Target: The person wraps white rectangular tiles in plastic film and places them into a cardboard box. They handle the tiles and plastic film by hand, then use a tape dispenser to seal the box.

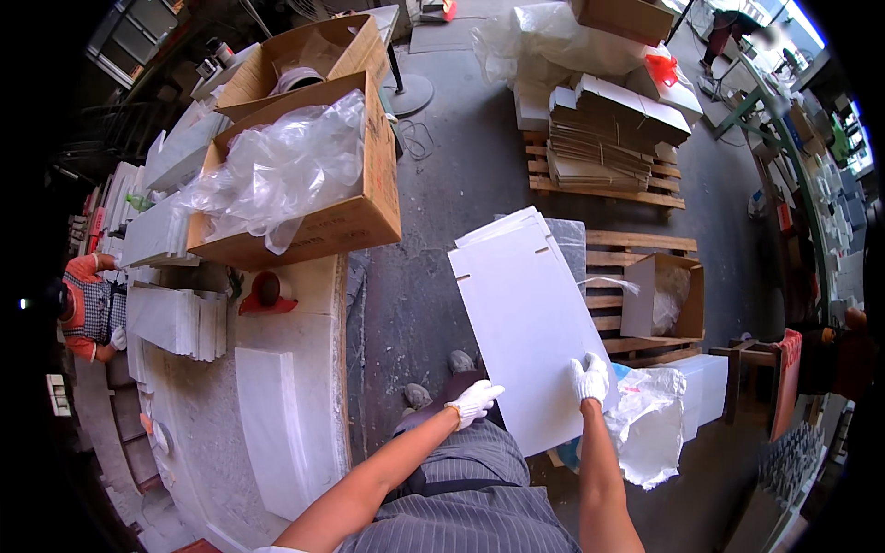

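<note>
A flat white cardboard sheet (pixel 530 318), a folded-down box blank with notched flaps, is held out in front of me over the grey floor. My right hand (pixel 590 378), in a white glove, grips its near right edge. Close to the sheet's near left corner hovers my left hand (pixel 475 402), also gloved, fingers spread and just off the board. More white sheets lie stacked under the far end of the held one.
A workbench (pixel 277 433) on my left carries white slabs, a red tape roll (pixel 267 290) and a brown carton (pixel 313 217) stuffed with clear plastic. Wooden pallets (pixel 636 244) with flat cartons, an open box (pixel 664 295) and a plastic bag (pixel 650 419) stand to the right. Another person (pixel 88 309) works at far left.
</note>
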`<act>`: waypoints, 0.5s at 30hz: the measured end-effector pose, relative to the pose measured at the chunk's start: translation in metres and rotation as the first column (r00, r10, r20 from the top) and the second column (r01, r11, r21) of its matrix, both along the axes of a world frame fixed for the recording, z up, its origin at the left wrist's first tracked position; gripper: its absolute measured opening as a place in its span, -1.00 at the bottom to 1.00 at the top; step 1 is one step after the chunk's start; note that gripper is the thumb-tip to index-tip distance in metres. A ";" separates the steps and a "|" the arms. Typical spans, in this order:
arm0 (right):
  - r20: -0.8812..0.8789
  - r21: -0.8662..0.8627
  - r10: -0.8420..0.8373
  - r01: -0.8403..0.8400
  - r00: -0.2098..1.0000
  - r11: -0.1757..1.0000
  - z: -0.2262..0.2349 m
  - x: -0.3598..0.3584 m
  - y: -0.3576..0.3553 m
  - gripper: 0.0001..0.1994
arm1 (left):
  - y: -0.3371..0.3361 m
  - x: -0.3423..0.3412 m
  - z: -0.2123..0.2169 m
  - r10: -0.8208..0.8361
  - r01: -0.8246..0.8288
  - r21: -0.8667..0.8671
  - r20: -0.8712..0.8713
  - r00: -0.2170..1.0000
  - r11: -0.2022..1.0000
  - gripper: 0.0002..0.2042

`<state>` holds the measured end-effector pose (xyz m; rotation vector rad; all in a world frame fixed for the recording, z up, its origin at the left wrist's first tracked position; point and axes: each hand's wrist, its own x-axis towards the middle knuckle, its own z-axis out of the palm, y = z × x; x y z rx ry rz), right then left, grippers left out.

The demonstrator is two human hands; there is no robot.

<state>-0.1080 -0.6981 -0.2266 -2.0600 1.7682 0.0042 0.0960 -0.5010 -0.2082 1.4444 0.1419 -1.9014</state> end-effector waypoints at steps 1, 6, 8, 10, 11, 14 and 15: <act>0.023 0.018 -0.024 0.023 0.999 1.000 -0.001 -0.003 -0.002 -0.53 | -0.001 -0.002 -0.001 0.070 -0.069 0.011 -0.055 0.996 0.998 -0.83; 0.054 0.029 -0.072 0.070 0.996 0.997 0.006 0.001 -0.014 -0.52 | -0.010 0.003 0.027 -0.050 0.049 0.066 0.018 0.999 0.997 -0.26; 0.109 0.041 -0.103 0.099 0.989 0.994 0.010 0.001 -0.018 -0.51 | -0.016 0.008 0.027 -0.088 0.088 0.046 0.009 0.996 0.995 -0.33; 0.184 0.086 -0.159 0.146 0.970 0.986 0.015 -0.005 -0.024 -0.52 | -0.020 -0.002 0.026 -0.030 0.025 0.082 0.057 0.998 0.996 -0.40; 0.246 0.115 -0.210 0.187 0.946 0.976 0.021 -0.006 -0.027 -0.52 | -0.026 -0.009 0.031 0.037 -0.052 0.119 0.121 0.992 0.991 -0.43; 0.439 0.090 -0.251 0.236 0.863 0.968 0.057 0.001 -0.035 -0.57 | -0.043 -0.021 0.050 0.244 -0.241 -0.035 0.125 0.962 0.970 -0.47; 0.550 0.025 -0.237 0.267 0.801 0.963 0.063 -0.003 -0.039 -0.59 | -0.049 -0.027 0.051 0.273 -0.259 -0.129 0.097 0.957 0.957 -0.47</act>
